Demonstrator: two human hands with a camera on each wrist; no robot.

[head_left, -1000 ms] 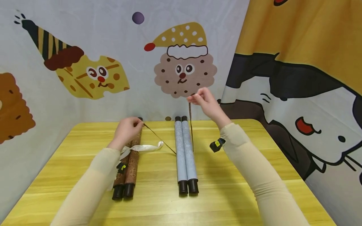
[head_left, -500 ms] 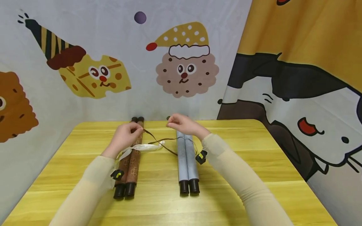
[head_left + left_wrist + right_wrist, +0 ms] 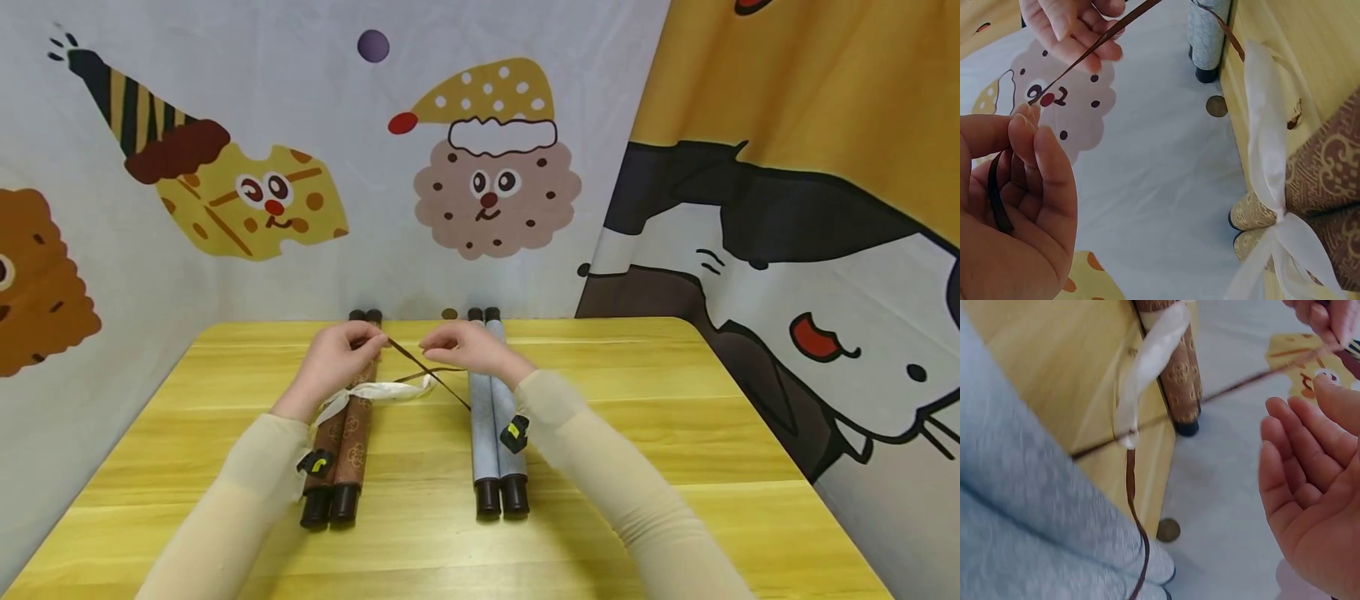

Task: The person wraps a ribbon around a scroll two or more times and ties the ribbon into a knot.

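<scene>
Wood-grain tabletop [image 3: 420,542] carries two pairs of rolls. Pale blue rolls [image 3: 484,433] partly hidden by right hand [image 3: 472,347], its fingers relaxed, slightly curved. Patterned brown rolls [image 3: 353,442] below left hand [image 3: 335,358]; fingertips pinch brown cord [image 3: 1109,35], which slants down to pale blue rolls, passing near right hand.

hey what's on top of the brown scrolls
A knotted white ribbon lies across the brown scrolls. In the head view, the left hand covers part of their far half.
</scene>
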